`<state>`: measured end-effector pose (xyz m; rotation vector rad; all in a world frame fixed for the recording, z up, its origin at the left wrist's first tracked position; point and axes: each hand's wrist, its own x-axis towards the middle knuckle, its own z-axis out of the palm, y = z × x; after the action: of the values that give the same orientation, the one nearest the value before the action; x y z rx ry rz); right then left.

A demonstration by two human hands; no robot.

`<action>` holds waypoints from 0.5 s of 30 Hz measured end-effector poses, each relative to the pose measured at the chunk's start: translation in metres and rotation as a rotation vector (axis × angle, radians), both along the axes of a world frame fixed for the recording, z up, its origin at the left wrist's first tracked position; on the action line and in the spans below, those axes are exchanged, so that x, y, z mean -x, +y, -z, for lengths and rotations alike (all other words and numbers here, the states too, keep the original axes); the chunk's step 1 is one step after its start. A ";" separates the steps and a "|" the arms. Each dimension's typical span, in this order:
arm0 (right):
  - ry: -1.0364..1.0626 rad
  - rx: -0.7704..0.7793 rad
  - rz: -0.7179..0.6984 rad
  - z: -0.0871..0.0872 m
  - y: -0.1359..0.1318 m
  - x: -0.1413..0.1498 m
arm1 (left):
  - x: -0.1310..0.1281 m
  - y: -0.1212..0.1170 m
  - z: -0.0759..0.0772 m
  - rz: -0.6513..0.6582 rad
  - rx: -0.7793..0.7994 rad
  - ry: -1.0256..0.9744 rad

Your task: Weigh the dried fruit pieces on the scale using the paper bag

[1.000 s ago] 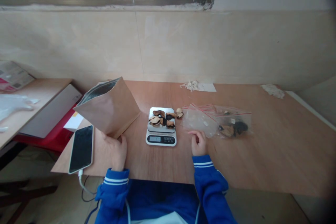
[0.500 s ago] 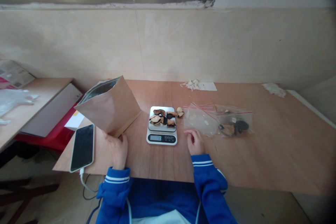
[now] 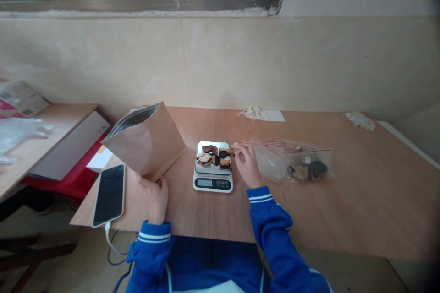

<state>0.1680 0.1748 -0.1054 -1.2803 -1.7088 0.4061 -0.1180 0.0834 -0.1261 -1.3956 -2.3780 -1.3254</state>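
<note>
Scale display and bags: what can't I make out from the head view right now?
- Scale display digits: too small and blurred.
- Brown paper bag contents: hidden by its own wall.
- Right hand fingertips at the scale's edge: too small to tell whether they grip a piece.
- Zip bags labels: too small.

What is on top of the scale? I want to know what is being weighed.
Brown and dark dried pieces lie piled on the scale. The right hand reaches its right edge, hiding whatever lies there. The display is unreadable.
</note>
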 end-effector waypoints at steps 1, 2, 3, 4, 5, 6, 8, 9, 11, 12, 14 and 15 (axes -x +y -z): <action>-0.031 0.009 -0.023 0.000 0.008 0.001 | 0.000 0.000 0.002 -0.005 0.001 0.002; -0.061 0.024 -0.047 0.002 0.016 0.002 | 0.001 0.000 0.004 -0.013 0.005 0.003; -0.087 0.045 -0.072 0.004 0.022 0.002 | 0.002 0.000 0.006 -0.022 0.014 0.002; -0.105 0.066 -0.096 0.007 0.026 0.002 | 0.002 0.001 0.009 -0.029 0.025 0.001; -0.113 0.086 -0.115 0.009 0.029 0.002 | 0.003 0.001 0.011 -0.036 0.034 0.002; -0.115 0.101 -0.124 0.010 0.030 0.001 | 0.004 0.001 0.013 -0.040 0.037 0.008; -0.104 0.108 -0.119 0.011 0.031 0.000 | 0.005 0.001 0.015 -0.041 0.032 0.027; -0.093 0.102 -0.107 0.011 0.030 -0.001 | 0.005 0.002 0.015 -0.039 0.029 0.034; -0.060 0.091 -0.078 0.008 0.028 -0.002 | 0.005 0.002 0.015 -0.037 0.023 0.033; -0.038 0.087 -0.064 0.006 0.026 -0.003 | 0.005 0.002 0.014 -0.037 0.022 0.030; 0.005 0.079 -0.023 0.001 0.022 -0.007 | 0.004 0.001 0.013 -0.039 0.021 0.034; 0.020 0.073 0.006 -0.001 0.019 -0.009 | 0.004 0.001 0.012 -0.039 0.023 0.039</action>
<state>0.1773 0.1936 -0.1045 -1.3293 -1.6861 0.4802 -0.1223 0.0847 -0.1383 -1.3604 -2.3901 -1.2541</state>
